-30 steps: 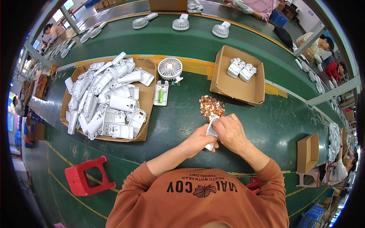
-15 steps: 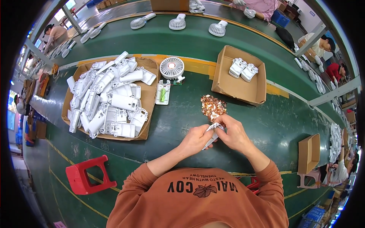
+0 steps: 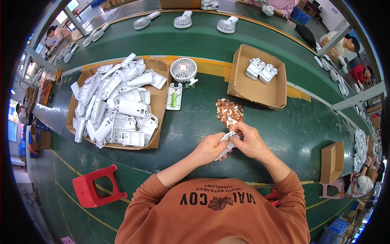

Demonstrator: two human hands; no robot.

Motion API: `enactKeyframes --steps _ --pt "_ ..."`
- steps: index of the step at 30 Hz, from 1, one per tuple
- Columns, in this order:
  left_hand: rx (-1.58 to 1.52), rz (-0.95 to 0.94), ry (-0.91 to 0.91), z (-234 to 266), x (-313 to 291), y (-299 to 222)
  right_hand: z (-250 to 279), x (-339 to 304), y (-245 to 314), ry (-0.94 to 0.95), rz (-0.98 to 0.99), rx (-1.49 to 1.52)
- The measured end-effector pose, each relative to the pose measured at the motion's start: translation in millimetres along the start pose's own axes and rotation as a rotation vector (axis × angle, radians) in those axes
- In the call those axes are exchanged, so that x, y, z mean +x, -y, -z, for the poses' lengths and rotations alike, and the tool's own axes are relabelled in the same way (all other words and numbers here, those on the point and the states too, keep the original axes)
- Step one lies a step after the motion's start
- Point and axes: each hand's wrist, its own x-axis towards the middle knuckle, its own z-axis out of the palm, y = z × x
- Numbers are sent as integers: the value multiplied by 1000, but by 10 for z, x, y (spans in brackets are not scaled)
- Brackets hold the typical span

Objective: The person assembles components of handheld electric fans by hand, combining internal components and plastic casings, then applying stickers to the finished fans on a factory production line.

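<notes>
A white plastic housing half (image 3: 224,153) is held between my two hands, just below a small pile of copper-coloured metal pieces (image 3: 229,112). My left hand (image 3: 211,147) grips its lower left side. The fingers of my right hand (image 3: 248,141) are closed at its upper end, thumb pressed inward; whether they also pinch a metal piece is hidden. Left of the pile lies an opened fan handle (image 3: 174,97) with a green part inside, joined to a round white fan head (image 3: 183,70).
A cardboard box (image 3: 161,118) heaped with white housings stands on the left. Another carton (image 3: 260,95) at the back right holds a few stacked housings. Beyond, white fans (image 3: 183,20) lie on a green conveyor (image 3: 162,40). A red stool (image 3: 87,191) is at lower left; co-workers sit along the line.
Both hands keep hold of the white housing in nearly the same pose. The fans on the far conveyor have shifted left. The view has moved slightly.
</notes>
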Motion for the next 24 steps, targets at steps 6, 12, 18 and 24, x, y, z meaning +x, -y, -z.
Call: enactKeyframes --steps 6,12,18,24 --pt "-54 21 36 53 38 -17 38 48 18 13 -12 39" --pt "-92 32 17 40 33 16 23 48 31 7 -17 28" --pt "-50 17 -14 4 39 -31 55 44 43 5 -22 50" --pt "-150 -37 -41 8 103 -26 69 132 -17 -32 -68 127"
